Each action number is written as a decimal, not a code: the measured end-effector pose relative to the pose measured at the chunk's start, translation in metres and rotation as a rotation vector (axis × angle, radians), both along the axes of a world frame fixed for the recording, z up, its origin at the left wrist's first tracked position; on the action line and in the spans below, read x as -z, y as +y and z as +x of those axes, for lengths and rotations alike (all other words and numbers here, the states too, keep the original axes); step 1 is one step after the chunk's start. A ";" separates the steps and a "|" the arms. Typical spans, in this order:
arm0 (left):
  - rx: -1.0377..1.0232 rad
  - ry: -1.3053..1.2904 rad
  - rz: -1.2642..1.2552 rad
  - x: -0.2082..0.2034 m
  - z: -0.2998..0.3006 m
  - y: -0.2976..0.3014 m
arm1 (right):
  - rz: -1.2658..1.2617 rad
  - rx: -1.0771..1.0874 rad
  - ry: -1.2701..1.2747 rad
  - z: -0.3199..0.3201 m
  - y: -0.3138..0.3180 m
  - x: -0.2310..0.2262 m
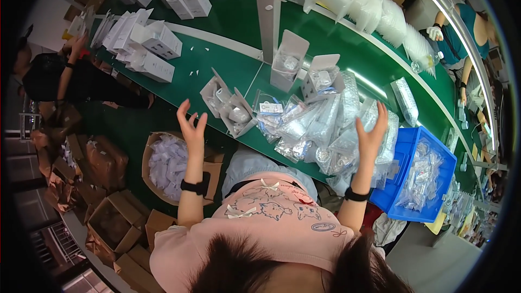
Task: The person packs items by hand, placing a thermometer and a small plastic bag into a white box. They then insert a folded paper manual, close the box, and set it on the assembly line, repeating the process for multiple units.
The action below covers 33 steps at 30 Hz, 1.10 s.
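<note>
My left hand [192, 126] is raised with its fingers apart and nothing in it, left of two opened white boxes [228, 106] that lie tilted at the table's near edge. Clear-wrapped parts show inside those boxes. My right hand [373, 130], also empty with spread fingers, is over the right side of a heap of bubble-wrap pouches [320, 125]. At the heap's left side lie clear bags of small parts [269, 111]. Behind the heap stand two more opened white boxes, one upright box [289, 62] and one packed box [323, 78] with wrapped contents showing.
A blue bin [388, 187] of bagged parts stands at the right. White boxes [154, 49] line the green table [201, 57] at far left. A metal post [268, 16] rises mid-table. A carton [146, 160] of pale packets sits at lower left. Other people work at both sides.
</note>
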<state>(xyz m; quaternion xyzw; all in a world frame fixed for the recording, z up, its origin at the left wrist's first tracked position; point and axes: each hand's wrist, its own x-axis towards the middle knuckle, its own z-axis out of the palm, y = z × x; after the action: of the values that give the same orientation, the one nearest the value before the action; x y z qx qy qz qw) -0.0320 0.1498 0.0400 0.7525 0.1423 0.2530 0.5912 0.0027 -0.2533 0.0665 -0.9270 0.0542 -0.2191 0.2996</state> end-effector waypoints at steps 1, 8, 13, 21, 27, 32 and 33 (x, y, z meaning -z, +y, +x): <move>-0.002 0.003 0.000 0.000 0.008 0.011 | 0.068 -0.041 -0.056 0.012 0.026 -0.006; 0.769 -0.082 0.807 -0.084 0.105 0.032 | -0.066 -0.323 -0.141 0.089 0.076 -0.027; 1.344 -0.096 1.087 -0.092 0.137 0.020 | -0.163 -0.811 0.218 0.159 0.062 -0.050; 1.561 -0.136 1.016 -0.079 0.152 0.005 | -0.105 -0.736 0.336 0.220 0.043 -0.050; 1.606 -0.164 1.039 -0.070 0.160 0.005 | -0.189 -0.628 0.108 0.319 0.055 -0.019; 1.507 -0.166 0.985 -0.071 0.173 0.019 | -0.357 -0.556 -0.326 0.356 0.051 -0.007; 1.428 -0.148 0.944 -0.075 0.176 0.030 | -0.342 -0.568 -0.328 0.350 0.066 -0.010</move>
<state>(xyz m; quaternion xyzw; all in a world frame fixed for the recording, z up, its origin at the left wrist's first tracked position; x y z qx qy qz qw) 0.1441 0.1801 0.1150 0.8104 -0.5246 -0.0985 0.2414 0.3530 -0.1876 0.0766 -0.8943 -0.2916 -0.2786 0.1941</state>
